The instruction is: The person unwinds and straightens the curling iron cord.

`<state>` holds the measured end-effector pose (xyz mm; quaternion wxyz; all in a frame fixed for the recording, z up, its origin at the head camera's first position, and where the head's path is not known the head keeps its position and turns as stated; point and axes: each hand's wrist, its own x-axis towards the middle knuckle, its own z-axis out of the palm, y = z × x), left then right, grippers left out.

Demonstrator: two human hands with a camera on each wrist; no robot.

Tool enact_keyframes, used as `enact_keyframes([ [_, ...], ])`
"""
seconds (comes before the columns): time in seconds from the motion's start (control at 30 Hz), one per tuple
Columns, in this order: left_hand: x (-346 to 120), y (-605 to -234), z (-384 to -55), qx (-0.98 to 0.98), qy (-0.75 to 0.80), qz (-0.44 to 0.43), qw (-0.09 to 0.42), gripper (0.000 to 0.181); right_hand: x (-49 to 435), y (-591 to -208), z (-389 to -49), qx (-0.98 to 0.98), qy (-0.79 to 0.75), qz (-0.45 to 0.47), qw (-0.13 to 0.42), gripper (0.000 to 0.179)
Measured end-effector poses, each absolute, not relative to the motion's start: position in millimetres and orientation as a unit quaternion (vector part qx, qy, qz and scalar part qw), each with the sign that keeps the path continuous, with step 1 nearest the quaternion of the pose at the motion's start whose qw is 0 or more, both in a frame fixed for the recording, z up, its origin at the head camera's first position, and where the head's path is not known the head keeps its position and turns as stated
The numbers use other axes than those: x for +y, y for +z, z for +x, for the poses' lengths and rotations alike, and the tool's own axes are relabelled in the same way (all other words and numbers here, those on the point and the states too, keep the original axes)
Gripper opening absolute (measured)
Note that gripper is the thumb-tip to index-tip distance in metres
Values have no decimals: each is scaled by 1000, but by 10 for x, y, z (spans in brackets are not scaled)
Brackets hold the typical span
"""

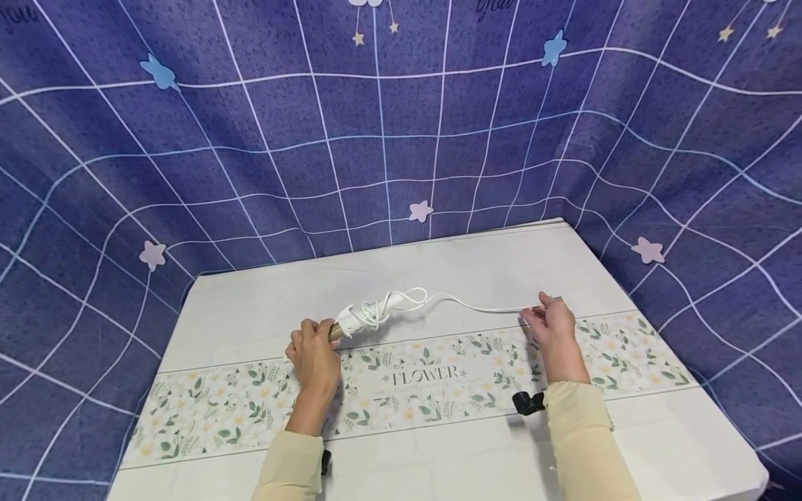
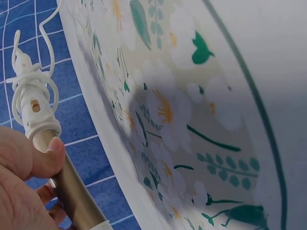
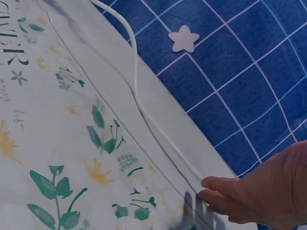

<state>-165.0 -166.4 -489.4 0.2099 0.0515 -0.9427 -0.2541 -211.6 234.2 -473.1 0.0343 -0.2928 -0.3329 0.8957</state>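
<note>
A curling iron [image 1: 348, 321] with a white handle and a gold barrel [image 2: 76, 194] lies tilted over the white table cloth in the head view. My left hand [image 1: 315, 358] grips the barrel, thumb close below the handle. White cord [image 1: 482, 309] is wound in several loops around the handle, then runs off to the right. At its far end my right hand [image 1: 554, 328] pinches it between thumb and fingers; the left wrist view shows the loops [image 2: 34, 88] close up. A small grey tip shows just past the right fingers, mostly hidden by the hand.
The table cloth [image 1: 438, 445] carries a floral band with the word FLOWER. Behind and on both sides hangs a blue grid-patterned curtain [image 1: 351, 167] with star shapes. Black wrist mounts [image 1: 528, 403] stick out beside the sleeves.
</note>
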Motion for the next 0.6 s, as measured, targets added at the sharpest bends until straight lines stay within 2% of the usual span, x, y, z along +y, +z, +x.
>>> enact_keyframes([
  [0.27, -1664, -4892, -1642, -942, -255, 52, 211, 34, 2276, -4610, -2088, -322, 905, -276, -3, 65],
  [0.6, -1635, -4868, -1649, -939, -251, 52, 228, 34, 1997, -4633, -2082, -379, 895, -230, -47, 56],
])
